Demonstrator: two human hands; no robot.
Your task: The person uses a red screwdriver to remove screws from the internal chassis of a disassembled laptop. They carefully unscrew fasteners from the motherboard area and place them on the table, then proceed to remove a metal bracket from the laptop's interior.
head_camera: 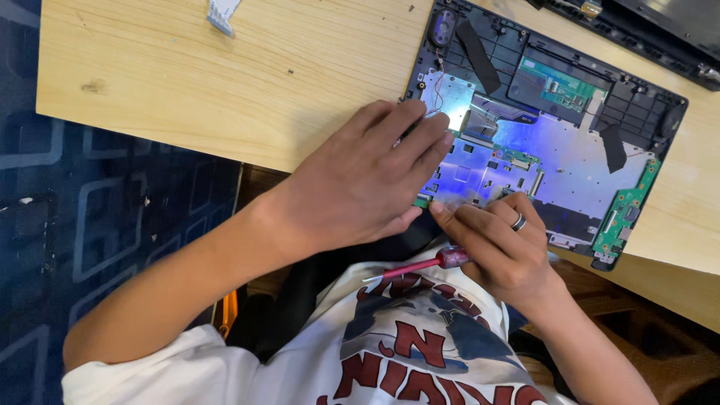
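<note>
The light wooden desk (187, 82) is carrying an opened black laptop base with a silver metal shield plate (555, 142) lying at its near right edge, the chassis partly overhanging toward the person. A second dark laptop part (645, 30) is sitting at the far right corner. Below the desk's left edge, dark blue patterned flooring (112, 225) is showing.

The left hand (360, 180) is lying flat and spread, fingers together, pressing on the near left corner of the laptop base. It is holding nothing; it is steadying the chassis.

The right hand (499, 244), wearing a dark ring, is curling narrowly at the near edge of the base. A slim red-handled screwdriver (427, 264) is tucked in its palm, with the tip pointing back toward the person's white printed shirt (405, 345). The fingertips are touching the shield plate beside a small green circuit board (424, 201). Whether they are pinching a screw cannot be told.

For good handling here, the flat hand should be keeping even downward pressure, since the base is overhanging the desk edge and could tip. The working fingertips should be staying on metal or plastic, clear of the long green circuit board (626, 214) at the right side and the flat ribbon connectors.

A pale flat ribbon cable (223, 13) is lying at the far edge, with loose tiny screws (291, 72) scattered near it.
</note>
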